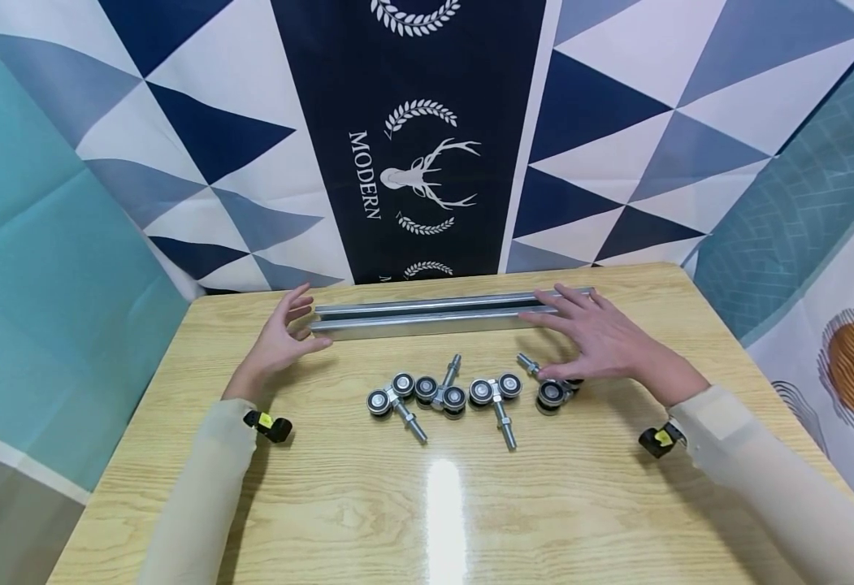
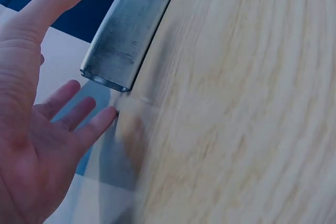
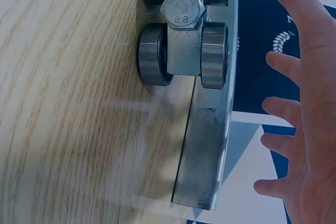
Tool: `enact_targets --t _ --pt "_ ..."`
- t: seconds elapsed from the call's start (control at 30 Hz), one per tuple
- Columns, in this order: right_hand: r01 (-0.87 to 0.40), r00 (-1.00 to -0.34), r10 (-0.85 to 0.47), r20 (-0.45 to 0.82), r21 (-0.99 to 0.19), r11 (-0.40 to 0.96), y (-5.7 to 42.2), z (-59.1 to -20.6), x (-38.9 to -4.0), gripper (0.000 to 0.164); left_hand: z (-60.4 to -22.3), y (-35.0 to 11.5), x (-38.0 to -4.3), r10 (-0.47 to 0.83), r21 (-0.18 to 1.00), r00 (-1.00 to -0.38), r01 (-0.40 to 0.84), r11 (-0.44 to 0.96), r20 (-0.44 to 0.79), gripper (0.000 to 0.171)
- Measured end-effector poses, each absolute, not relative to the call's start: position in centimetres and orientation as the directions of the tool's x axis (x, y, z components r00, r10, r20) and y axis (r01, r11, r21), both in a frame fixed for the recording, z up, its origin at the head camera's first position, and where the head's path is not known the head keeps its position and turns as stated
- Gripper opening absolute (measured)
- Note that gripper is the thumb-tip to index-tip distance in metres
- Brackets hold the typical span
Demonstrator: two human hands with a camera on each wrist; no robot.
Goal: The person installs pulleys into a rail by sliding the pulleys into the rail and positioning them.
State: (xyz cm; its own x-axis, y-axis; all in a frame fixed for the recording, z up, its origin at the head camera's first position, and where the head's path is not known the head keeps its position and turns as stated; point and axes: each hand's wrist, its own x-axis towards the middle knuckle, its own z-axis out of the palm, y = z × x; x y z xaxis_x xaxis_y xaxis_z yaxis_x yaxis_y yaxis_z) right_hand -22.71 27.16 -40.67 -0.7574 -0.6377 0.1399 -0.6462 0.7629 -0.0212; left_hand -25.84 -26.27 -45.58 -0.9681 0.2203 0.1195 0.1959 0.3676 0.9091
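A galvanized steel channel rail (image 1: 427, 327) lies across the back of the table with its slot facing up. My left hand (image 1: 280, 335) is at the rail's left end, thumb and fingers spread apart; in the left wrist view the fingertips lie just beyond the rail's cut end (image 2: 126, 40). Over the right end hovers my right hand (image 1: 595, 335), its fingers fanned out and holding nothing. Beneath its thumb is a roller trolley (image 1: 552, 393) with a threaded bolt, partly covered by the hand. The right wrist view shows its wheels and hex bolt head (image 3: 182, 9) close up.
Several more roller trolleys, among them one at the left (image 1: 390, 396), one in the middle (image 1: 441, 396) and one at the right (image 1: 496, 392), lie in a row in front of the rail. Patterned cloth (image 1: 427, 162) hangs behind the wooden table (image 1: 324, 504).
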Motion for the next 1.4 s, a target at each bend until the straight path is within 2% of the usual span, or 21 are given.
enact_targets --t 0.5,1.23,1.4 --pt "-0.649 -0.756 -0.641 0.135 -0.02 0.761 27.2 -40.7 -22.5 0.093 -47.1 -25.4 -26.2 0.126 0.968 -0.989 0.103 0.23 0.075 0.096" --pt "-0.646 -0.76 -0.638 0.124 -0.036 0.763 27.0 -40.2 -22.8 0.093 -48.3 -25.3 -26.8 0.04 0.965 -0.998 0.047 0.259 0.037 0.071" --pt "-0.647 -0.759 -0.639 0.127 -0.039 0.761 27.0 -40.0 -22.7 0.093 -48.4 -25.5 -27.0 0.032 0.957 -0.999 0.027 0.288 0.018 0.07"
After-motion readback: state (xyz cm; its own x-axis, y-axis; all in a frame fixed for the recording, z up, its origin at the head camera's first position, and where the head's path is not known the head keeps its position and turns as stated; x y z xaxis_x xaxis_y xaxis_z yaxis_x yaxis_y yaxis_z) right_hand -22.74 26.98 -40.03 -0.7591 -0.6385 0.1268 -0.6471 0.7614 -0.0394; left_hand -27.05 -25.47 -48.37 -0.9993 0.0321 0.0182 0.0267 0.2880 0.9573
